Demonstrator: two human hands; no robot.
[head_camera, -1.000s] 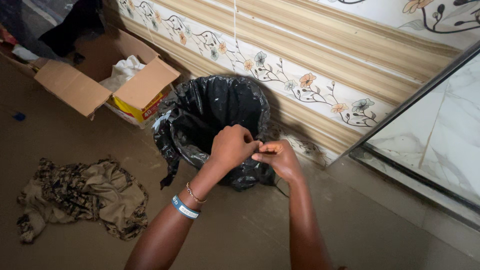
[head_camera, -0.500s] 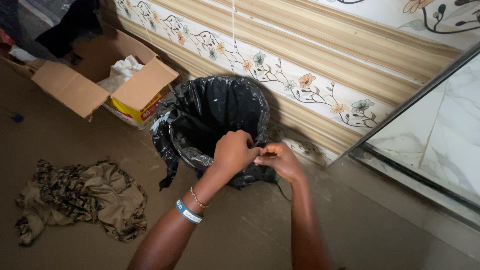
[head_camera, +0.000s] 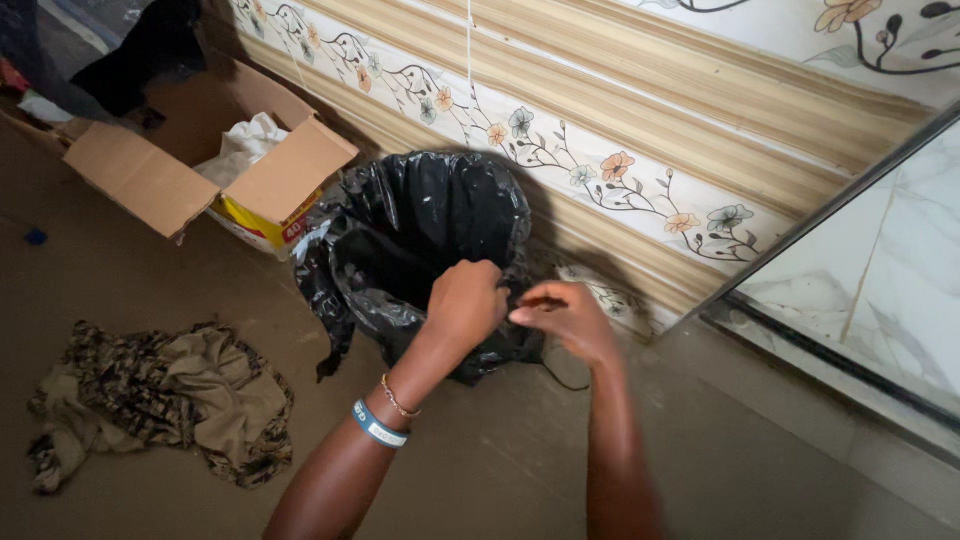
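Observation:
A bin lined with a black plastic bag (head_camera: 420, 230) stands on the floor against the flowered wall. My left hand (head_camera: 466, 300) is closed on the bag's near rim, a blue band and a thin chain on its wrist. My right hand (head_camera: 568, 318) is just to the right, fingers pinched together on a bit of the black bag edge at the same rim. The two hands almost touch. The inside of the bin is dark and its contents are hidden.
An open cardboard box (head_camera: 205, 160) with white cloth inside sits at the left of the bin. A crumpled patterned cloth (head_camera: 165, 395) lies on the brown floor at the lower left. A marble panel with a dark frame (head_camera: 860, 280) leans at the right.
Both hands stay at the bag's near rim. The right hand has drawn slightly away to the right, and the bag's rim has shifted a little.

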